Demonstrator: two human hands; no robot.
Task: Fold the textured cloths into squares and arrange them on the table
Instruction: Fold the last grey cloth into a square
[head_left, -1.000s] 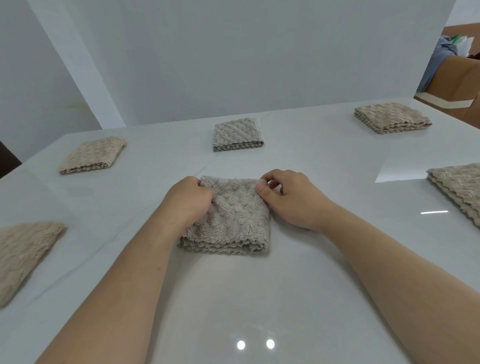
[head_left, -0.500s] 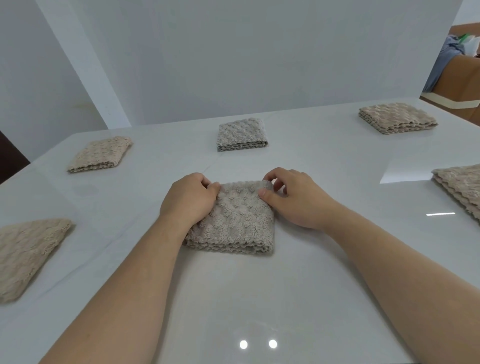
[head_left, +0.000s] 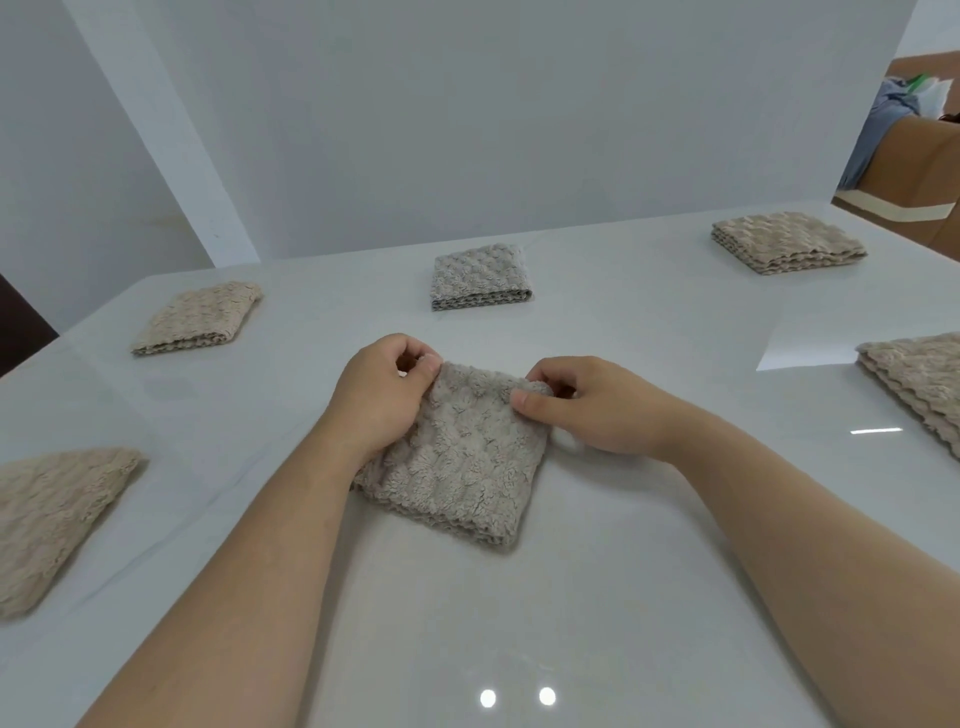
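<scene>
The white table (head_left: 623, 597) carries five cloths already folded, well apart in a wide arc: the near-left cloth (head_left: 47, 525), the far-left cloth (head_left: 200, 317), the far-middle cloth (head_left: 478, 275), the far-right cloth (head_left: 784, 249) and the near-right cloth (head_left: 919, 384). The sixth cloth (head_left: 462, 467) lies in the centre, close to us. It is folded to a thick square, a little turned, with its layered edge toward the near side.

We judge the step in hand to be the last squaring of this cloth. To do it well, we should draw the two far corners gently apart until the fold line is straight, keep the layers one exactly on the other, turn the square to agree with the far-middle cloth, and press it flat before letting go.

The hands are apart, one at each far corner. The left hand (head_left: 379, 400) pinches the far left corner, and its heel covers the cloth's left edge. The right hand (head_left: 587, 410) pinches the far right corner, thumb on top, fingers curled behind.
</scene>
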